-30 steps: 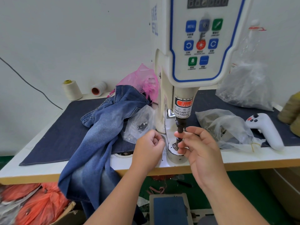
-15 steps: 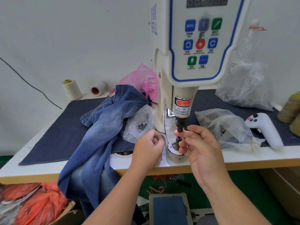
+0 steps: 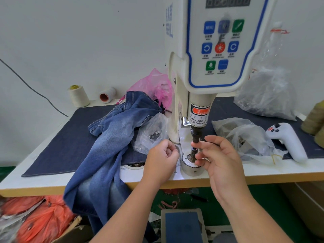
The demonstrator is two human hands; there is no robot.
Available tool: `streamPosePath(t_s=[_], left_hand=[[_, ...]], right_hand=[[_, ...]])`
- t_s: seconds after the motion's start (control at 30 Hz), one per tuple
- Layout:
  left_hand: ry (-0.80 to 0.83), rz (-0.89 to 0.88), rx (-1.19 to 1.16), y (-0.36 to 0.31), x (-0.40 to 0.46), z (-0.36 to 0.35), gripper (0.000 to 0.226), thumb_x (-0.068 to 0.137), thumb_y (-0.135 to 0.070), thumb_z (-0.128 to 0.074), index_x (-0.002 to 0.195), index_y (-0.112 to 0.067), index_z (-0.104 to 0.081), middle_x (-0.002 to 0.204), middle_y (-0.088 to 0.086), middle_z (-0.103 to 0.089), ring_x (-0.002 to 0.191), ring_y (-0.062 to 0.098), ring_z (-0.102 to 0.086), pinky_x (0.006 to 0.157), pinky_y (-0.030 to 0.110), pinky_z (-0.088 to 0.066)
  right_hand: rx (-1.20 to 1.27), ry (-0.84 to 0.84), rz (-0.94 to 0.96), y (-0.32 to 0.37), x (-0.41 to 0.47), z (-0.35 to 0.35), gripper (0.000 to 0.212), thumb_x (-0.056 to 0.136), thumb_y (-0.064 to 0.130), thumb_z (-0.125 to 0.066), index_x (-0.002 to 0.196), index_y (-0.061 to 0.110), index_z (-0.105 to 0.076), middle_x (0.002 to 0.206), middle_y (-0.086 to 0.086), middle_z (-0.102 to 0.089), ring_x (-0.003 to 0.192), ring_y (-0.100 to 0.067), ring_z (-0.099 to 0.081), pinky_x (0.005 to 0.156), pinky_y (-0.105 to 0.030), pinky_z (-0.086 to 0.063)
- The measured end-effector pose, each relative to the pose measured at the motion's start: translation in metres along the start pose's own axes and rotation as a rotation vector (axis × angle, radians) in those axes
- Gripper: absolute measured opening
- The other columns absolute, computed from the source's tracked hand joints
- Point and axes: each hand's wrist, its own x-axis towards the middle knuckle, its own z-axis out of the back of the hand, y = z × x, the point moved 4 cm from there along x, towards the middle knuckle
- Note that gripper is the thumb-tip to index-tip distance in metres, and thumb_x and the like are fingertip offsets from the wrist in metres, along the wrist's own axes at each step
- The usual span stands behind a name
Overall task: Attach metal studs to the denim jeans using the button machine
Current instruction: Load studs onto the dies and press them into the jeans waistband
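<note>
Jeans (image 3: 112, 137) haven't moved, heaped on the counter (image 3: 52, 183) left of the button machine (image 3: 206, 71). My left hand (image 3: 160, 162) stays fisted, contents hidden. Right hand (image 3: 217, 158) fingers loosened at the die, so I figure the stud's loaded; cloth next.

My one head view looks forward and down, close over the table edge (image 3: 263, 179); the button machine (image 3: 215, 71) fills the upper centre.
</note>
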Motion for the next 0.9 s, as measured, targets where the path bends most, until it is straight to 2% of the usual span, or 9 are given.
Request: streamPosePath(t_s=[0.4, 0.53, 0.6, 0.7, 0.8, 0.83, 0.9], left_hand=[[0.058, 0.021, 0.010, -0.002, -0.002, -0.001, 0.017, 0.087, -0.017, -0.059, 0.073, -0.026, -0.057, 0.051, -0.012, -0.045, 0.049, 0.004, -0.038, 0.050, 0.016, -0.036], [0.105, 0.004, -0.008, -0.013, -0.002, 0.006, 0.014, 0.090, -0.016, -0.060, 0.076, -0.021, -0.061, 0.055, -0.010, -0.047, 0.051, 0.005, -0.039, 0.052, 0.016, -0.036], [0.074, -0.046, 0.036, -0.023, 0.004, 0.018, 0.015, 0.091, -0.015, -0.059, 0.076, -0.020, -0.060, 0.054, -0.005, -0.050, 0.049, 0.005, -0.041, 0.050, 0.017, -0.038], [-0.107, -0.086, 0.132, -0.037, 0.022, 0.046, 0.016, 0.090, -0.015, -0.058, 0.074, -0.020, -0.058, 0.059, 0.002, -0.057, 0.052, 0.007, -0.046, 0.055, 0.028, -0.046], [-0.250, -0.049, 0.195, -0.042, 0.045, 0.074, 0.012, 0.088, -0.017, -0.059, 0.078, -0.024, -0.058, 0.069, -0.005, -0.061, 0.064, 0.005, -0.053, 0.059, 0.029, -0.043], [-0.275, -0.076, 0.288, -0.043, 0.052, 0.081, 0.006, 0.086, -0.016, -0.060, 0.085, -0.023, -0.061, 0.075, -0.007, -0.061, 0.076, 0.009, -0.056, 0.063, 0.030, -0.042], [-0.325, -0.147, 0.586, -0.041, 0.069, 0.092, 0.025, 0.082, -0.016, -0.065, 0.107, -0.015, -0.062, 0.104, 0.002, -0.061, 0.104, 0.026, -0.052, 0.082, 0.036, -0.039]], right_hand=[[0.017, -0.037, -0.027, 0.007, -0.006, 0.002, 0.023, 0.088, -0.008, -0.056, 0.095, 0.013, -0.064, 0.094, -0.013, -0.075, 0.062, -0.014, -0.062, 0.057, -0.027, -0.053], [0.005, -0.048, -0.030, 0.012, -0.009, 0.009, 0.024, 0.087, -0.008, -0.056, 0.091, 0.013, -0.065, 0.095, -0.013, -0.075, 0.062, -0.014, -0.061, 0.057, -0.027, -0.054], [-0.010, -0.060, -0.037, 0.012, -0.009, 0.013, 0.023, 0.088, -0.008, -0.055, 0.093, 0.013, -0.065, 0.093, -0.011, -0.075, 0.061, -0.013, -0.062, 0.056, -0.027, -0.054], [-0.039, -0.084, -0.056, 0.009, -0.010, 0.017, 0.025, 0.089, -0.009, -0.053, 0.095, 0.012, -0.065, 0.088, -0.008, -0.075, 0.060, -0.013, -0.062, 0.055, -0.025, -0.053], [-0.047, -0.083, -0.080, 0.005, -0.013, 0.014, 0.025, 0.089, -0.010, -0.053, 0.095, 0.011, -0.065, 0.084, -0.008, -0.074, 0.059, -0.013, -0.062, 0.054, -0.025, -0.052], [-0.057, -0.077, -0.087, 0.004, -0.014, 0.012, 0.025, 0.089, -0.010, -0.053, 0.095, 0.010, -0.065, 0.083, -0.009, -0.074, 0.059, -0.012, -0.062, 0.053, -0.024, -0.051], [-0.081, -0.058, -0.094, 0.002, -0.016, 0.008, 0.024, 0.090, -0.010, -0.052, 0.093, 0.009, -0.065, 0.080, -0.010, -0.073, 0.059, -0.013, -0.062, 0.054, -0.025, -0.051]])
